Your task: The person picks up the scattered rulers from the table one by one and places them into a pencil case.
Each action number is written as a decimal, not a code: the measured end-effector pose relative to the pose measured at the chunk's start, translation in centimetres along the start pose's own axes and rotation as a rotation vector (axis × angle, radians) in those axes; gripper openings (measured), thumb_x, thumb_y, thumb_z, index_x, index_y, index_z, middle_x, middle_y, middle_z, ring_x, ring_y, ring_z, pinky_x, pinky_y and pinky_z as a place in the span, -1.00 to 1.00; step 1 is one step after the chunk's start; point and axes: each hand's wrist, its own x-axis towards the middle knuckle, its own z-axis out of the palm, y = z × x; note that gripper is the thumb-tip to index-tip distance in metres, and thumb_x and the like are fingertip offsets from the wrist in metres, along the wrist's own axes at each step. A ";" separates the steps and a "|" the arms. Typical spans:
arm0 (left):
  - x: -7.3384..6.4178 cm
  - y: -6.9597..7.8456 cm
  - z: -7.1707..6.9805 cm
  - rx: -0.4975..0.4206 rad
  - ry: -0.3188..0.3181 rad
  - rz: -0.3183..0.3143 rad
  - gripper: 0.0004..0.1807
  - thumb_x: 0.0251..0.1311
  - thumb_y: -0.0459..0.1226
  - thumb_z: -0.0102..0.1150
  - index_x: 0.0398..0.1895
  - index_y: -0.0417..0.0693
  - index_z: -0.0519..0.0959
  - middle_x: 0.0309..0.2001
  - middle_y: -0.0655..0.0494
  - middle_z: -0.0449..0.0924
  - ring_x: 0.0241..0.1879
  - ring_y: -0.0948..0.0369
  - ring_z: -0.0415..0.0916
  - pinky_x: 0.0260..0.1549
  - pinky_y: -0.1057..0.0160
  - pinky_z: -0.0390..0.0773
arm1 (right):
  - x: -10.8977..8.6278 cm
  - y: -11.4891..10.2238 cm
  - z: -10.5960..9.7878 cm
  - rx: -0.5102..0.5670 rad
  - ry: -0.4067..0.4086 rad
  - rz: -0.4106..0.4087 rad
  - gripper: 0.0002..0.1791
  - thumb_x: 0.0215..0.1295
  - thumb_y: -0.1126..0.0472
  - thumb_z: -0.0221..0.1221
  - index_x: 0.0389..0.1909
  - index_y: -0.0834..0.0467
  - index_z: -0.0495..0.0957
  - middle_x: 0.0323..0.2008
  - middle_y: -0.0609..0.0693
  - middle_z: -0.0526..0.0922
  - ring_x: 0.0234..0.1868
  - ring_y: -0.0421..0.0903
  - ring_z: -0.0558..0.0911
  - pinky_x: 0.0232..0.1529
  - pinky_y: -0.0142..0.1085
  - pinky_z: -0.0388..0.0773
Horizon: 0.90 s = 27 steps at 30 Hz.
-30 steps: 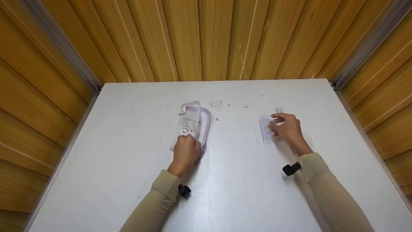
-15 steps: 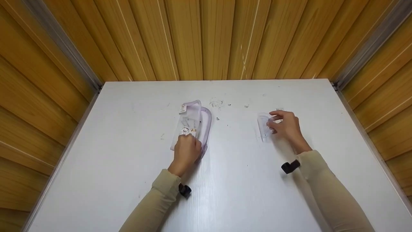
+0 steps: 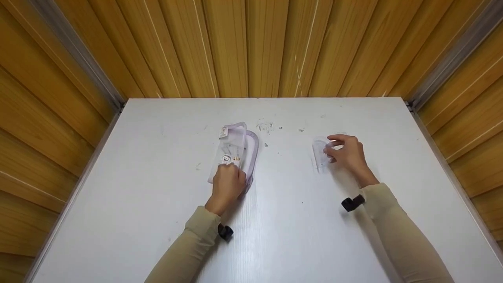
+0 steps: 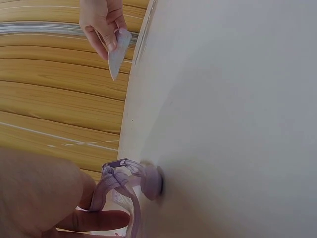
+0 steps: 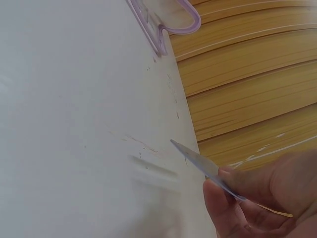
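A see-through pouch with lilac zip trim (image 3: 236,138) stands on the table, its top unzipped and spread apart. It carries a smiling-face print and a small white tag. My left hand (image 3: 228,181) grips its near end, and in the left wrist view the fingers hold the lilac zip band (image 4: 105,187). Over to the right, my right hand (image 3: 349,152) pinches a thin, clear, flat plastic piece (image 3: 319,158) between thumb and fingers. The right wrist view shows this plastic piece (image 5: 195,161) almost edge-on, tilted above the table.
The white table (image 3: 283,220) has dark scuff marks (image 3: 265,126) near its back edge. Yellow wood-grain panels (image 3: 259,47) rise behind it and at both sides, with metal posts at the back corners.
My right hand has shifted slightly left and up with the clear plastic piece, which has turned a little. The left hand and pouch stay in place.
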 end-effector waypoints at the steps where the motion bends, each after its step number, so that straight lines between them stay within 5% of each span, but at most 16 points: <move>1: 0.0 0.0 0.0 -0.001 0.000 -0.001 -0.61 0.12 -0.42 0.15 -0.81 -0.05 0.33 -0.63 -0.08 0.50 -0.58 0.04 0.46 -0.61 -0.02 0.54 | 0.0 0.0 0.0 0.003 -0.002 0.000 -0.50 0.27 0.39 0.31 0.24 0.32 0.55 -0.04 0.28 0.70 -0.45 -0.10 0.74 -0.34 -0.11 0.71; 10: 0.0 -0.1 0.1 -0.020 0.005 0.016 -0.62 0.13 -0.44 0.13 -0.81 -0.07 0.33 -0.65 -0.06 0.49 -0.62 0.13 0.34 -0.66 0.05 0.49 | 0.5 -0.2 0.6 0.019 -0.016 0.013 -0.48 0.27 0.39 0.33 0.27 0.31 0.53 -0.01 0.28 0.69 -0.51 -0.15 0.73 -0.31 -0.11 0.70; 27: -0.1 0.0 0.1 -0.002 -0.003 -0.011 -0.67 0.17 -0.40 0.16 -0.75 -0.15 0.44 -0.59 -0.12 0.54 -0.57 0.03 0.46 -0.58 -0.03 0.54 | 1.3 -1.1 1.8 0.040 -0.040 -0.003 -0.49 0.28 0.40 0.31 0.27 0.31 0.53 0.00 0.29 0.68 -0.49 -0.14 0.75 -0.31 -0.10 0.71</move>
